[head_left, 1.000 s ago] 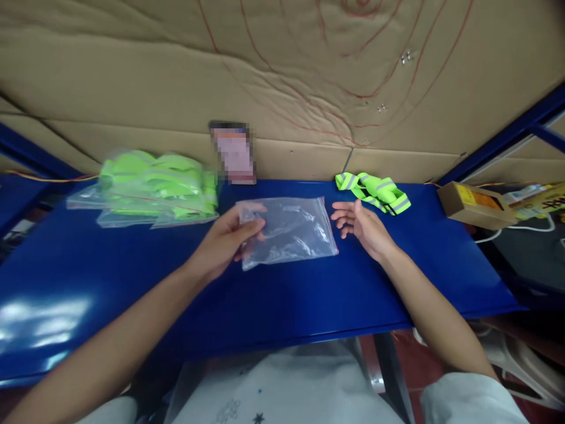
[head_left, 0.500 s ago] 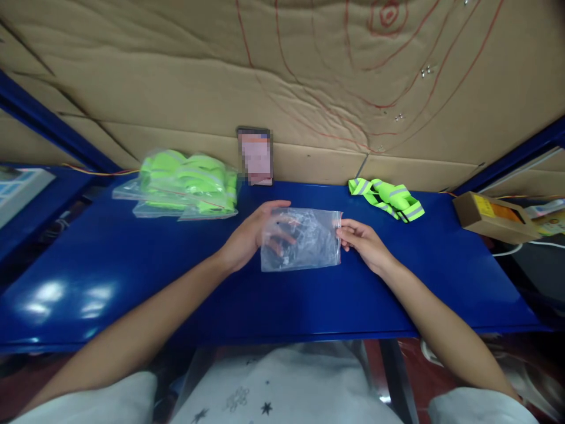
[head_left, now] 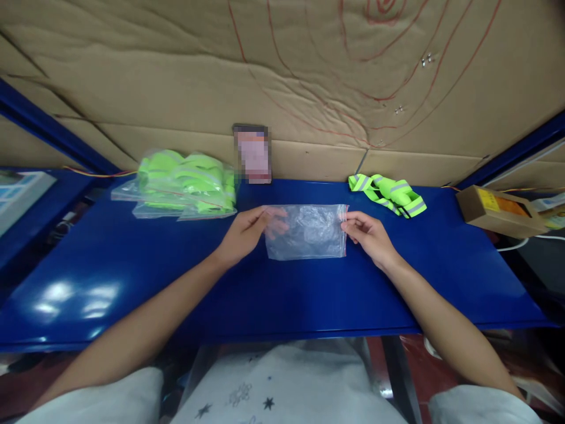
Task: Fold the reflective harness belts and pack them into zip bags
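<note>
A clear zip-lock bag (head_left: 309, 235) with a red-edged seal on its right side is held just above the blue table, spread between both hands. My left hand (head_left: 247, 232) pinches its left upper edge, thumb in front and fingers behind, seen blurred through the plastic. My right hand (head_left: 366, 232) grips the sealed end between thumb and fingertips. Inside the bag nothing but creased, shiny plastic shows. Beyond my right hand lies a neon-yellow reflective strap (head_left: 391, 193) with grey bands, loosely looped.
Several bagged neon-yellow straps (head_left: 188, 182) are piled at the back left of the blue table (head_left: 282, 300). A phone-like device (head_left: 253, 154) with a blurred screen leans on the cardboard wall (head_left: 176, 88). A brown box (head_left: 498, 212) stands at the far right.
My left hand's spread fingers behind the bag have closed into a pinch on its left edge. The bag has shifted slightly to the right and up in view.
</note>
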